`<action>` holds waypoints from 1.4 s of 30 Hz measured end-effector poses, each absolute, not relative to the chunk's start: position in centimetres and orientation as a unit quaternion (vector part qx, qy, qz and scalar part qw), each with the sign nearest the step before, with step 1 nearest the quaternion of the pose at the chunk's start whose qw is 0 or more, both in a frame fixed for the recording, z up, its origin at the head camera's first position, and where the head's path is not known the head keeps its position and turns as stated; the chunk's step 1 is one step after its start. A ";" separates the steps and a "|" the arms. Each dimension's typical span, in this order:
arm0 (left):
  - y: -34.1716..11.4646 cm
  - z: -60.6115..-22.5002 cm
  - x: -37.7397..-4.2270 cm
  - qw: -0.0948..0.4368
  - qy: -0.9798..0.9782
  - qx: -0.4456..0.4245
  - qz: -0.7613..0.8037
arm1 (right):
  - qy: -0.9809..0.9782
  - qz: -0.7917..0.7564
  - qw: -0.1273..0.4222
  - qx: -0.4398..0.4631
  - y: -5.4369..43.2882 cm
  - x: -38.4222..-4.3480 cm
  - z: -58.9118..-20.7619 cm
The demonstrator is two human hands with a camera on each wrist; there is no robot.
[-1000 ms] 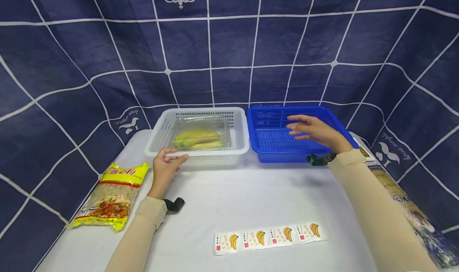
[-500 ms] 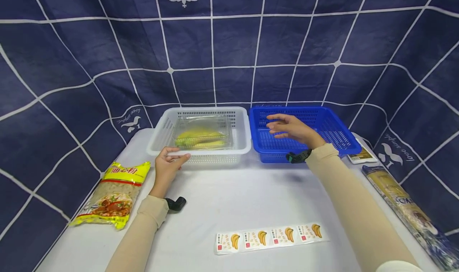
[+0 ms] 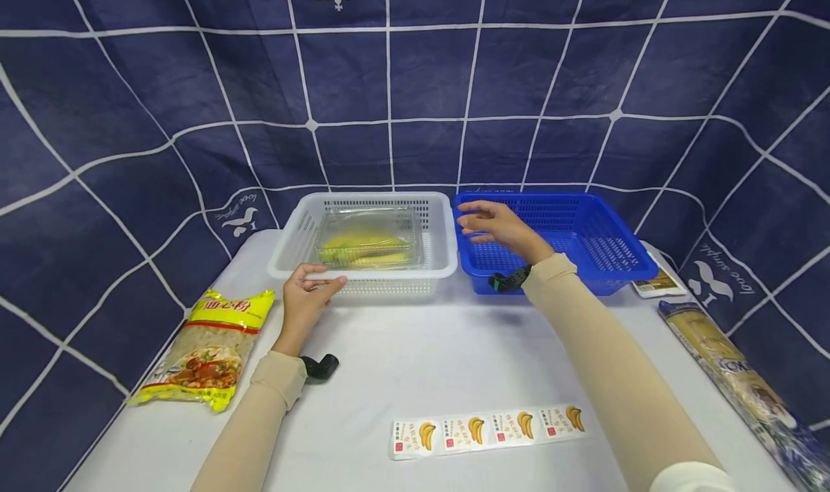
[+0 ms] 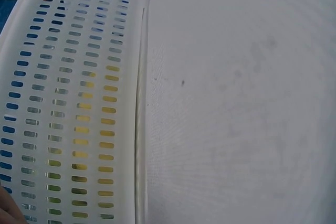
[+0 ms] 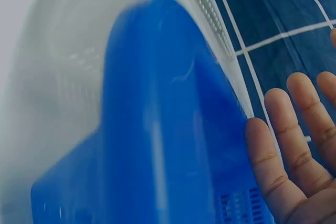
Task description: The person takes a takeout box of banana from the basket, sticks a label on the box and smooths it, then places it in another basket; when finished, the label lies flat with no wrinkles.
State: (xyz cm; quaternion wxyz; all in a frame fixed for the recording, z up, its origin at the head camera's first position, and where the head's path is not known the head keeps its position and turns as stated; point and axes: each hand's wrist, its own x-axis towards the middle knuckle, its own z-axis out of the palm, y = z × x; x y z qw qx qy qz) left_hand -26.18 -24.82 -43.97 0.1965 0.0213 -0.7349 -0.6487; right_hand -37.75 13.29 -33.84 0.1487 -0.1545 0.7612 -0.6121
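Observation:
In the head view, a white plastic basket (image 3: 444,241) stands at the back left of the table. A clear plastic box (image 3: 371,218) lies in it, with yellow-green produce (image 3: 364,248) inside, whose kind is blurred by the lid. My left hand (image 3: 303,306) holds the basket's near rim at the left, fingers over the edge and thumb in front. In the left wrist view only a bit of that hand shows beside the basket's slotted wall (image 4: 68,108). My right hand (image 3: 502,227) hovers over the left part of the blue basket (image 3: 609,243), its fingers apart and holding nothing.
A yellow food packet (image 3: 204,351) lies at the left. A strip of banana stickers (image 3: 489,433) lies at the front. At the right are a long packet (image 3: 729,377) and a smaller pack (image 3: 658,284) beside the blue basket. A blue curtain (image 3: 428,81) hangs behind.
My right hand has moved left across the blue basket towards the white one. My left hand stays at the white basket's rim. The view has shifted slightly.

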 end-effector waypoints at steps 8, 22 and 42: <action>-24.8 -43.7 -26.2 0.193 -0.734 0.022 -0.651 | 0.760 -0.611 0.152 -0.164 10.6 -38.5 -33.2; -25.0 -43.9 -26.6 0.197 -0.736 0.014 -0.648 | 0.763 -0.607 0.172 -0.141 6.5 -39.3 -32.6; -25.1 -44.0 -26.5 0.190 -0.735 0.016 -0.651 | 0.785 -0.578 0.209 -0.071 2.0 -40.2 -33.3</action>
